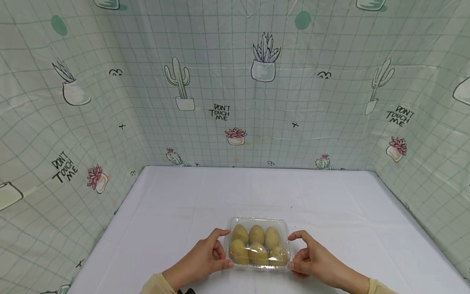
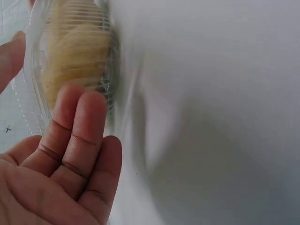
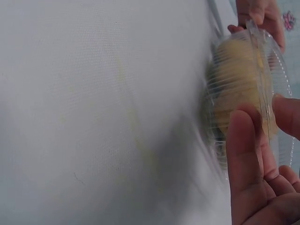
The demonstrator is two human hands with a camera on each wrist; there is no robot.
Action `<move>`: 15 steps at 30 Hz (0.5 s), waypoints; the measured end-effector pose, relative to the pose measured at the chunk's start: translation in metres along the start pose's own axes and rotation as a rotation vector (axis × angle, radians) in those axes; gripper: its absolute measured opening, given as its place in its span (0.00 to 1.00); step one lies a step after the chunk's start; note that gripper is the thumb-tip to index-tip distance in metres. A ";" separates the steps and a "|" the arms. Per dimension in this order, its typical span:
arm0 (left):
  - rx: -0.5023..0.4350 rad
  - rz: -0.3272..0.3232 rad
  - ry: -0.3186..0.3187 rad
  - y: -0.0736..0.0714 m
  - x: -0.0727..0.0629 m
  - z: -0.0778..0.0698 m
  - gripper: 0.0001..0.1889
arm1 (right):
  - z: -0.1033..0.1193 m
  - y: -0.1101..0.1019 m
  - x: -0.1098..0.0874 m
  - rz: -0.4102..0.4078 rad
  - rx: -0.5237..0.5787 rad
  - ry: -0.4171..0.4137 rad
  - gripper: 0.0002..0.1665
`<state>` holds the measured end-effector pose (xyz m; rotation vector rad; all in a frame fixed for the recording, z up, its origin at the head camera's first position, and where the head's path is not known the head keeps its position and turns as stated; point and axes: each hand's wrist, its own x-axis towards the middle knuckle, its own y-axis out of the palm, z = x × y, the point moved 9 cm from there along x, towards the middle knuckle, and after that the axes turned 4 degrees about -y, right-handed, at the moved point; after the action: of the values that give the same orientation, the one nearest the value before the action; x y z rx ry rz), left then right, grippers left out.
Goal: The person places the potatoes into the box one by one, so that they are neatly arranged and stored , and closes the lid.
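Observation:
A clear plastic clamshell box [image 1: 257,267] with its lid down sits on the white table near the front edge. Inside are several oval, yellow-brown pieces of produce [image 1: 256,234] in two rows. My left hand [image 1: 203,257] holds the box's left side, index finger at the far corner and thumb at the near one. On the opposite side my right hand [image 1: 319,261] grips it the same way. From the left wrist view, the other left fingers [image 2: 89,122] lie beside the ribbed wall. In the right wrist view, a right fingertip [image 3: 241,124] overlaps the ribbed side.
A white cloth [image 1: 176,200] covers the table. Curtains [image 1: 205,81] with a grid and cactus print stand behind the table and along both sides. At the bottom edge, left of the box, a small dark object [image 1: 189,291] shows partly.

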<state>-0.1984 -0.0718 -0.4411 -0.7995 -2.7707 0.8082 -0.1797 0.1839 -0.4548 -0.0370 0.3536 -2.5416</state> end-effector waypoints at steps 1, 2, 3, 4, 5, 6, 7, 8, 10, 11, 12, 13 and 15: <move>0.019 -0.002 0.005 0.000 -0.001 -0.001 0.40 | 0.000 0.000 0.000 -0.001 -0.013 0.003 0.39; 0.037 -0.003 0.010 -0.001 -0.001 -0.001 0.40 | 0.001 -0.001 -0.001 -0.001 -0.028 0.002 0.38; 0.055 -0.004 0.017 -0.001 -0.001 -0.001 0.40 | 0.002 -0.002 -0.001 -0.002 -0.044 0.000 0.38; 0.070 -0.005 0.024 -0.001 -0.002 -0.002 0.40 | 0.004 -0.002 -0.002 -0.002 -0.061 -0.004 0.38; 0.091 -0.007 0.032 -0.001 -0.002 -0.002 0.40 | 0.005 -0.003 -0.002 -0.002 -0.078 -0.009 0.37; 0.110 -0.009 0.040 -0.001 -0.002 -0.002 0.40 | 0.007 -0.004 -0.002 0.000 -0.096 -0.014 0.37; 0.132 -0.012 0.047 -0.002 -0.002 -0.002 0.40 | 0.008 -0.004 -0.003 0.003 -0.121 -0.021 0.36; 0.154 -0.014 0.052 -0.002 -0.001 -0.001 0.39 | 0.009 -0.005 -0.003 0.006 -0.142 -0.026 0.36; 0.192 -0.022 0.058 -0.004 -0.001 -0.001 0.39 | 0.013 -0.007 -0.003 0.019 -0.191 -0.041 0.34; 0.210 -0.026 0.059 -0.005 0.000 -0.001 0.38 | 0.015 -0.009 -0.003 0.025 -0.223 -0.051 0.33; 0.221 -0.027 0.058 -0.006 0.000 -0.002 0.38 | 0.017 -0.010 -0.003 0.034 -0.256 -0.064 0.32; 0.233 -0.028 0.051 -0.008 0.001 -0.002 0.38 | 0.019 -0.011 -0.004 0.040 -0.291 -0.077 0.32; 0.249 -0.032 0.041 -0.011 0.002 -0.003 0.37 | 0.024 -0.016 -0.004 0.049 -0.352 -0.110 0.30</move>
<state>-0.2040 -0.0775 -0.4323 -0.7145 -2.5715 1.0903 -0.1821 0.1928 -0.4269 -0.2954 0.7428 -2.3878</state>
